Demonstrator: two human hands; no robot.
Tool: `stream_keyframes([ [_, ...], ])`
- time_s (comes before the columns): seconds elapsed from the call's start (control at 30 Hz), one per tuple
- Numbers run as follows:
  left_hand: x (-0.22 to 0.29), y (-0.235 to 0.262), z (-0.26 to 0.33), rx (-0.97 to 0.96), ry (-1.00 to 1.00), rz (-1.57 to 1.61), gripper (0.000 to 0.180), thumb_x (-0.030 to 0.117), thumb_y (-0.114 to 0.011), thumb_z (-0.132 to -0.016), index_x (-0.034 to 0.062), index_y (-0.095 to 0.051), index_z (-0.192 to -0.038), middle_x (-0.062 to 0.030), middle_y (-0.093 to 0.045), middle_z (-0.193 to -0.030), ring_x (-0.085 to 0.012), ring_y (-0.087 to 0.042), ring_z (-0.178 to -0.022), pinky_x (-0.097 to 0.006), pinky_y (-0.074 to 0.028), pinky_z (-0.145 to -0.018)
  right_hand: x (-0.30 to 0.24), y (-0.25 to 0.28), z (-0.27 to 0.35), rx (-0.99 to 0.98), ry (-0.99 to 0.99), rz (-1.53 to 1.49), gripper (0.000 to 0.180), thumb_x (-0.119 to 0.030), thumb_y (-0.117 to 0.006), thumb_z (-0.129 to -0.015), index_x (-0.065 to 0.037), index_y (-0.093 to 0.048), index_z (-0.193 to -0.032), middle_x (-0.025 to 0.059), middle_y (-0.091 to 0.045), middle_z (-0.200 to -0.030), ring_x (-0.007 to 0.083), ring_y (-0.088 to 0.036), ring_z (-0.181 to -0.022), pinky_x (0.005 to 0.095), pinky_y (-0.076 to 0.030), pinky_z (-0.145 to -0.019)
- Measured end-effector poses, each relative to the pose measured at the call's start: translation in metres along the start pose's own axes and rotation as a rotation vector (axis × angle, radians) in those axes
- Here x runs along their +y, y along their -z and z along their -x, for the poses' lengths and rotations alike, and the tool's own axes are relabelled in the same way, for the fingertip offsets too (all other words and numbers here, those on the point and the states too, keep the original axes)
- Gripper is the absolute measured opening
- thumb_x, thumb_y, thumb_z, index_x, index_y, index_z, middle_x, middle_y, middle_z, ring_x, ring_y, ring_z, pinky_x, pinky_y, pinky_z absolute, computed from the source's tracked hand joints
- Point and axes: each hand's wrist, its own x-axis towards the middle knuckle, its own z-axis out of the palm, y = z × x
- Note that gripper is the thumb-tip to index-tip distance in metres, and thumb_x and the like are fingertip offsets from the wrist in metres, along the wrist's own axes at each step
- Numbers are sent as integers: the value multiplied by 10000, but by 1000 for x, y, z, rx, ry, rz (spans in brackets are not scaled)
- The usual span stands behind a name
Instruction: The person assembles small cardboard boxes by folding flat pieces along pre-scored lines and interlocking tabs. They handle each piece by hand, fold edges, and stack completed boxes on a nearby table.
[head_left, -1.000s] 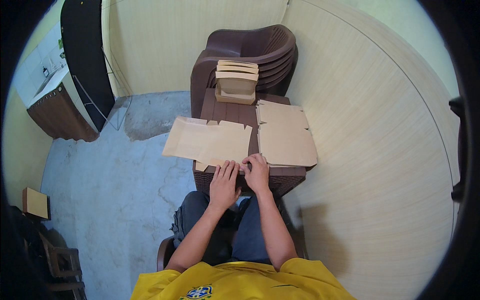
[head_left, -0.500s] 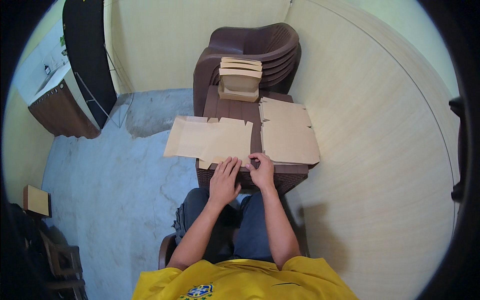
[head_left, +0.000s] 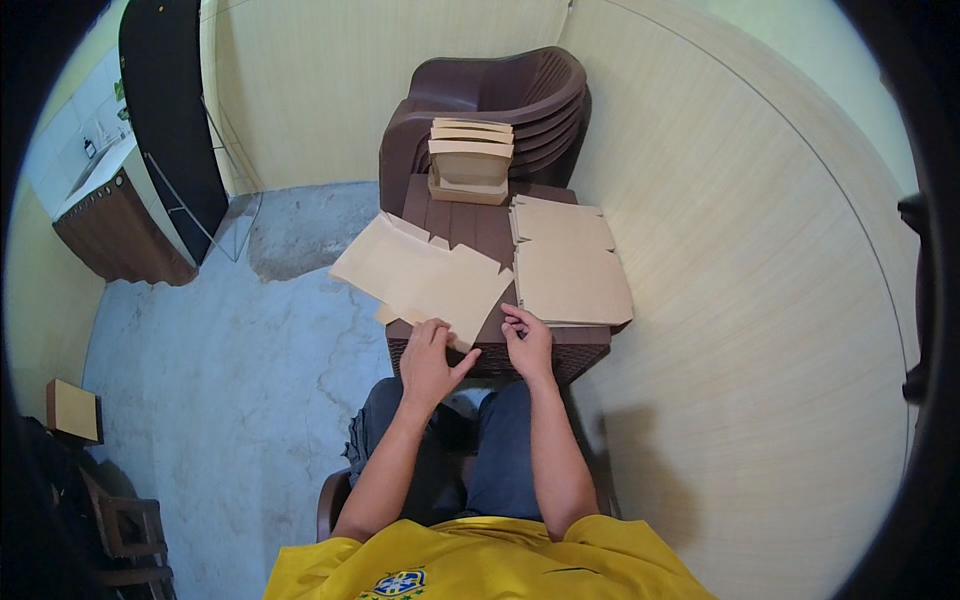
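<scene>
A flat, unfolded cardboard box blank (head_left: 425,277) lies on the left part of a small brown table (head_left: 472,226), hanging over its left edge. My left hand (head_left: 432,362) rests on the blank's near corner, fingers spread. My right hand (head_left: 527,342) sits at the table's front edge, fingers curled, touching the near edge of a stack of flat cardboard blanks (head_left: 568,265) on the right side. Neither hand grips anything clearly.
Several folded cardboard boxes (head_left: 470,158) are stacked at the far end of the table, in front of stacked brown plastic chairs (head_left: 520,92). A pale panelled wall (head_left: 740,300) runs close on the right. Bare concrete floor (head_left: 220,380) lies to the left, with a dark cabinet (head_left: 120,240).
The view has shifted slightly. My two hands, close together on the blank's near edge a second ago, have drawn apart; the right one has moved toward the stack on the right.
</scene>
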Motion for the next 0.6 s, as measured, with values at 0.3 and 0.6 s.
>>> stream_keyframes([
  [0.3, -25, 22, 33, 173, -44, -131, 477, 263, -917, -799, 17, -655, -1113, -159, -636, -1240, -390, -623, -1224, -580, -441, -1206, -21, -16, -1, 197, 325, 403, 404, -136, -786, -958, -20, -732, -1341, 157, -735, -1139, 283, -726, -963, 405, -595, -899],
  [0.6, -10, 4, 80, 347, -103, -46, 399, 139, -906, -835, 0, -712, -1154, -181, -704, -1206, -382, -701, -1221, -442, -607, -996, -32, -19, -21, -42, 183, 614, 387, -267, -849, -912, -45, -765, -1217, 150, -711, -1113, 351, -734, -1023, 471, -595, -898],
])
